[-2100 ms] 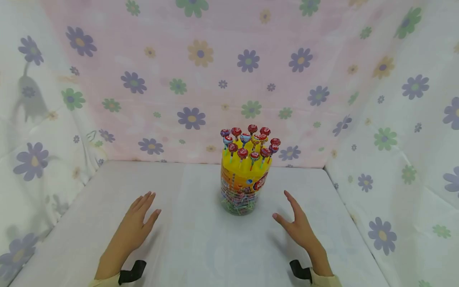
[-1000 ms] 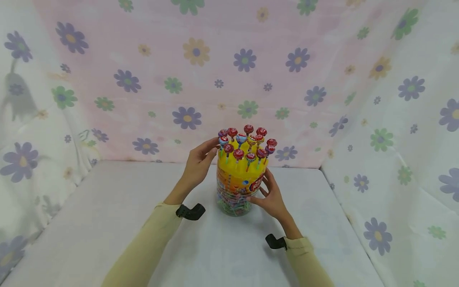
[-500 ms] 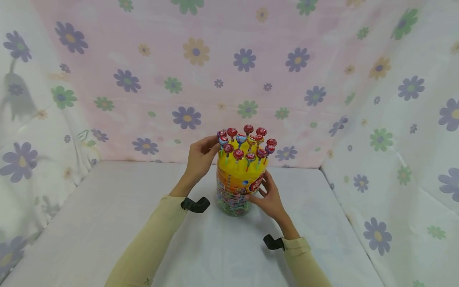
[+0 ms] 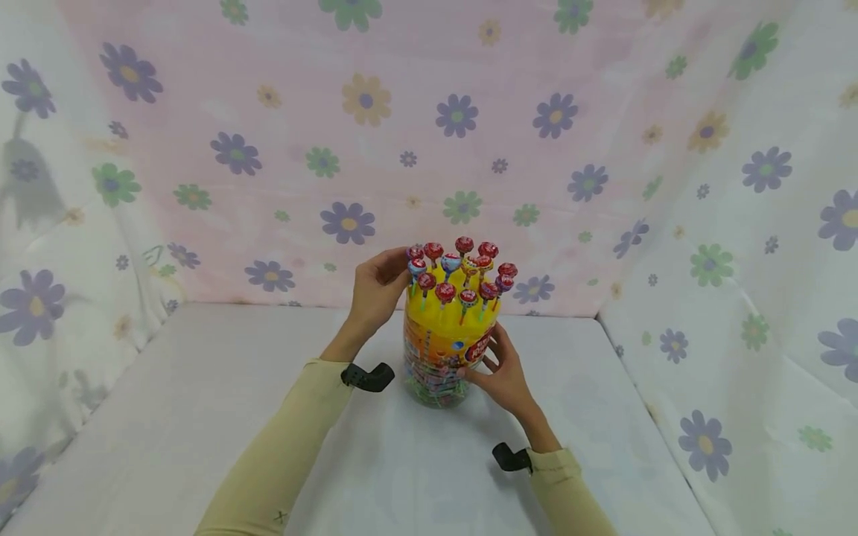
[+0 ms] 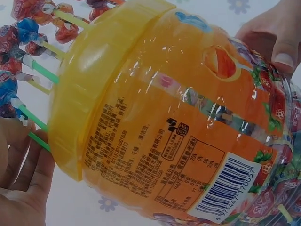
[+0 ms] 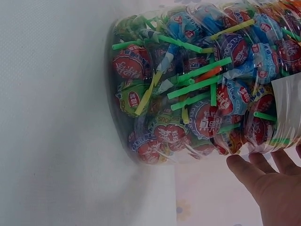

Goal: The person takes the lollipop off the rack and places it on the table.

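Note:
A clear jar (image 4: 439, 365) with an orange label stands upright on the white table, filled with wrapped lollipops. Its yellow lid (image 4: 450, 316) has a ring of upright lollipops stuck into it. My left hand (image 4: 375, 294) is at the lid's left side, thumb and fingers pinching a purple-wrapped lollipop (image 4: 415, 251) at the rim. In the left wrist view its green stick (image 5: 39, 141) runs between the fingers and the lid. My right hand (image 4: 506, 376) grips the jar's right side, with the thumb in front. Some of its fingers are hidden behind the jar.
Flowered cloth (image 4: 402, 112) hangs behind the table (image 4: 268, 424) and on both sides. Black wrist mounts (image 4: 369, 377) sit on both forearms. Loose lollipops with green and yellow sticks (image 6: 197, 84) show through the jar's lower wall.
Both hands came in from the table's front to the jar. The left hand then closed on the rim lollipop, which tilted slightly left. The right hand has stayed on the jar.

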### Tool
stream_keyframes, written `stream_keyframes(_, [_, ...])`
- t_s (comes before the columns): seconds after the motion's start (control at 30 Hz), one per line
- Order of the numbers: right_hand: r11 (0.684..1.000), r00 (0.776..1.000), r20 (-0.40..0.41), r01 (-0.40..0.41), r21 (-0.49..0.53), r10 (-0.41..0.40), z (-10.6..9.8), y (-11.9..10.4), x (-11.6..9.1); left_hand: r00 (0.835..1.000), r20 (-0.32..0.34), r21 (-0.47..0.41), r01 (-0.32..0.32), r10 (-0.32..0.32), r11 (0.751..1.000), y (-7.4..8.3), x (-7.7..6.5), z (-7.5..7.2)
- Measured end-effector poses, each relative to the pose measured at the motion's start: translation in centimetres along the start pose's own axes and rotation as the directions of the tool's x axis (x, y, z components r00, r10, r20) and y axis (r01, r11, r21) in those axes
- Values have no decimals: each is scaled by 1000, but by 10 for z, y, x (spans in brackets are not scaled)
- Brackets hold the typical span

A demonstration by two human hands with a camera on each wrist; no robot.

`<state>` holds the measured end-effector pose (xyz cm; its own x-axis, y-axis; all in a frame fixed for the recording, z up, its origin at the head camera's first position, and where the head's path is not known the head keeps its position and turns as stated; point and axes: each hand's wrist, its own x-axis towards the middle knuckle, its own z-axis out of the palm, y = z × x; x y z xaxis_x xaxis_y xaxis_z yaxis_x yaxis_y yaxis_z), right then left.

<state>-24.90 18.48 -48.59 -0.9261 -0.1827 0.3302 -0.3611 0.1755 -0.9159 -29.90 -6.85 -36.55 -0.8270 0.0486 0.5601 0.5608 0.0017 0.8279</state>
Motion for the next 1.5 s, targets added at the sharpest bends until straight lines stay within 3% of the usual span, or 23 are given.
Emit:
stream_keyframes(0.3, [999, 999, 0, -37, 13, 37, -1, -4, 0, 997, -38, -6, -63, 63, 998, 5, 7, 0])
stream_keyframes(0.43, [999, 999, 6, -42, 21, 42, 0, -8, 0, 996, -72, -29, -54, 52, 998, 11, 11, -3])
stream_keyframes(0.63, [999, 1000, 4, -28, 26, 28, -1, -2, 1, 995, -98, -88, 17, -25, 996, 12, 12, -13])
stream_keyframes(0.97, [998, 999, 7, -52, 18, 52, -2, -2, 2, 982, -113, -57, 146, -152, 988, -9, -3, -35])
stream_keyframes(1.23, [999, 999, 25, -45, 9, 45, -1, -33, -2, 955, -115, -34, 270, -272, 962, -29, -22, -55])
stream_keyframes(1.5, [999, 999, 11, -51, 10, 51, -2, -2, 3, 920, -111, -89, 367, -375, 926, -55, -48, -75])
